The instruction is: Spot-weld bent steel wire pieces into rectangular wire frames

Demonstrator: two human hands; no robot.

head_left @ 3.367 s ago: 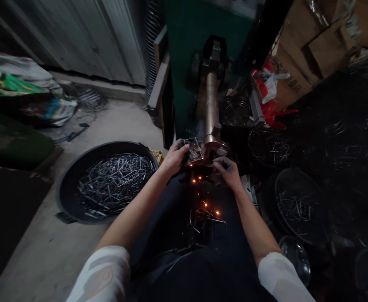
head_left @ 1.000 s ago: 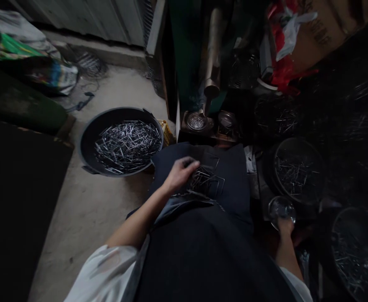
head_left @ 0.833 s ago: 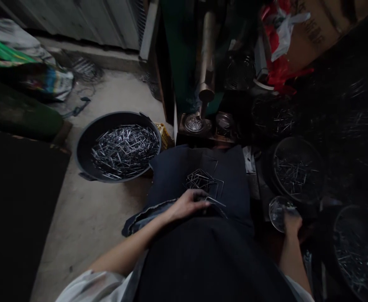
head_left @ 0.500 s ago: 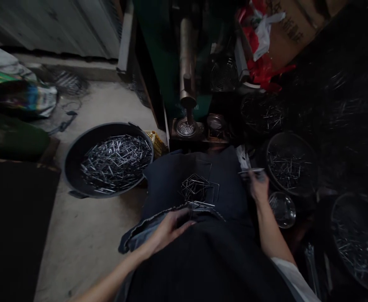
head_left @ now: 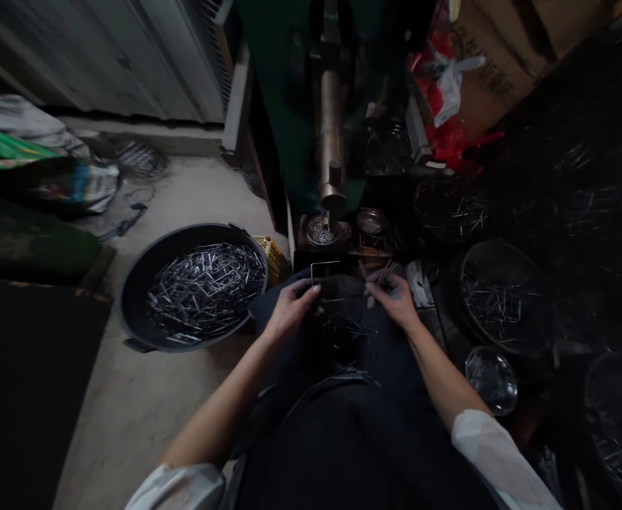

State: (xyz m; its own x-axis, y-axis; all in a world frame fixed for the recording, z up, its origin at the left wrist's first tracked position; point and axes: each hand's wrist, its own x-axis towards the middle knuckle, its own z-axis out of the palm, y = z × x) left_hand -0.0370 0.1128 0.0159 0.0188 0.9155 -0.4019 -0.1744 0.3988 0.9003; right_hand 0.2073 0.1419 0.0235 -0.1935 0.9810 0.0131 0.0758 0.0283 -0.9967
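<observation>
My left hand (head_left: 294, 306) is closed on a bent metal wire (head_left: 312, 275), whose straight arm points to the right above the fingers. Opposite it, my right hand (head_left: 394, 296) grips several thin metal pins (head_left: 384, 272) that fan out from the fingertips. Below both hands, a loose heap of bent wires (head_left: 346, 331) lies on the dark cloth over my lap. Just ahead stands a green machine (head_left: 271, 106) with a round metal ram (head_left: 333, 149). Under the ram sits a small round dish (head_left: 321, 231) full of tiny shiny pieces.
On the left a black tub (head_left: 135, 276) holds many bent wires, beside a yellow crate (head_left: 271, 256). To the right are a dark bucket (head_left: 467, 265) with wires and a clear bowl (head_left: 502, 389). A cardboard box (head_left: 494, 64) and red bag (head_left: 454, 138) are behind.
My left hand has risen from the lap and now holds up a bent wire. My right hand has moved inward from the right side with pins in it. The camera view has shifted.
</observation>
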